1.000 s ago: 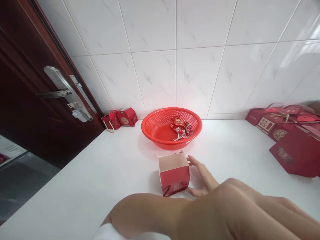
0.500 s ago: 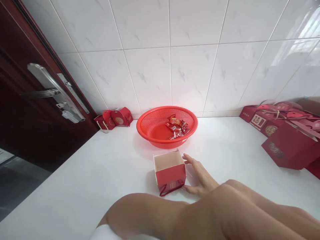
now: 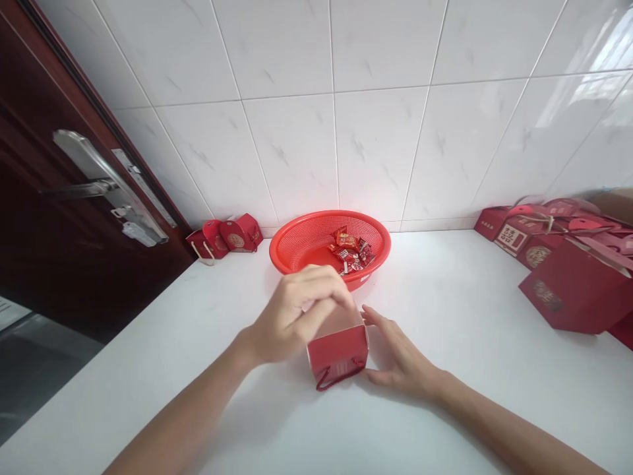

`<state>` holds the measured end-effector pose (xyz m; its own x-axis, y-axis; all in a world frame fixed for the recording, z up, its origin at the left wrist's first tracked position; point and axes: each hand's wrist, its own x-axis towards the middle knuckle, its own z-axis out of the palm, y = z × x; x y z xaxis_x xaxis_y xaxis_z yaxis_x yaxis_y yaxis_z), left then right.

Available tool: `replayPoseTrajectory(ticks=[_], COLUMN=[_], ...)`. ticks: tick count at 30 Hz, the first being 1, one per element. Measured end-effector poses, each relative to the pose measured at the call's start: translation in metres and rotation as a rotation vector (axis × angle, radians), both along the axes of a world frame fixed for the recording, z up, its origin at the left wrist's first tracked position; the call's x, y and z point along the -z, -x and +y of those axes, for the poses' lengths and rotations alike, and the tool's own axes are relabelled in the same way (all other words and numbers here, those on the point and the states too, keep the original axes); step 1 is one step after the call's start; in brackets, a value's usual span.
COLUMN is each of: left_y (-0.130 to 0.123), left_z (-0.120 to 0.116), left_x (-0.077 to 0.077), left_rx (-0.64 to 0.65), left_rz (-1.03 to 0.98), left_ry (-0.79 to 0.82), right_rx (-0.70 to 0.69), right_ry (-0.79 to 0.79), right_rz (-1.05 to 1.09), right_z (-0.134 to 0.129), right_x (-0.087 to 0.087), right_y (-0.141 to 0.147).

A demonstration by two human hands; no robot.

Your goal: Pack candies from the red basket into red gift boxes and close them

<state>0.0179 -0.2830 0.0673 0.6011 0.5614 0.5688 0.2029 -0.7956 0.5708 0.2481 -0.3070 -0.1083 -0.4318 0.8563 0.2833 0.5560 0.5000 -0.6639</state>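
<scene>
A small red gift box [image 3: 337, 356] stands on the white table with its top open and a red cord handle hanging down its near side. My right hand [image 3: 398, 356] lies along the box's right side, thumb at the near corner and fingers at the far corner, holding it. Over the box's left part and opening hovers my left hand [image 3: 304, 307], slightly blurred. Its fingers are closed and curled downward; what they hold, if anything, is hidden. Just behind is a red plastic basket [image 3: 291, 241] with several red-wrapped candies [image 3: 353, 251] in its right half.
Two small red boxes [image 3: 237, 234] stand at the back left by the wall. Several red boxes [image 3: 573, 290] are piled at the right. A dark door [image 3: 44, 198] with a metal handle is on the left, and a tiled wall [image 3: 380, 152] rises behind.
My left arm, which crossed the foreground toward the right, has swung back left, and its hand is now over the open box. My right hand and the box have stayed in place.
</scene>
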Motion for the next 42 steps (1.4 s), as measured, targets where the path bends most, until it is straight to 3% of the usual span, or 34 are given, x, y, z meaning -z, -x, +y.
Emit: replayPoseTrajectory(ticks=[3, 6, 10, 15, 20, 30, 36, 42], left_y=[0.026, 0.040, 0.045, 0.035, 0.024, 0.020, 0.020, 0.024], left_z=[0.008, 0.002, -0.008, -0.020, -0.028, -0.013, -0.003, 0.008], left_x=[0.011, 0.024, 0.030, 0.029, 0.037, 0.052, 0.055, 0.056], left_rx=[-0.159, -0.244, -0.283, -0.251, -0.181, -0.056, -0.124, -0.147], left_rz=[0.132, 0.369, 0.549, 0.606, 0.535, 0.349, 0.295, 0.273], left_ry=[0.033, 0.163, 0.357, 0.328, 0.251, 0.368, 0.464, 0.392], right_rx=[-0.015, -0.034, -0.054, -0.071, -0.095, -0.019, 0.036, -0.003], right_ry=[0.097, 0.107, 0.122, 0.119, 0.094, 0.044, 0.171, 0.196], right_rz=[0.027, 0.038, 0.049, 0.080, 0.134, 0.326, 0.320, 0.287], right_z=[-0.001, -0.001, 0.001, 0.001, 0.000, -0.002, 0.000, 0.001], right_x=[-0.005, -0.004, -0.001, -0.009, -0.018, -0.026, -0.017, -0.016], right_y=[0.000, -0.002, -0.003, 0.002, 0.007, 0.010, 0.009, 0.008])
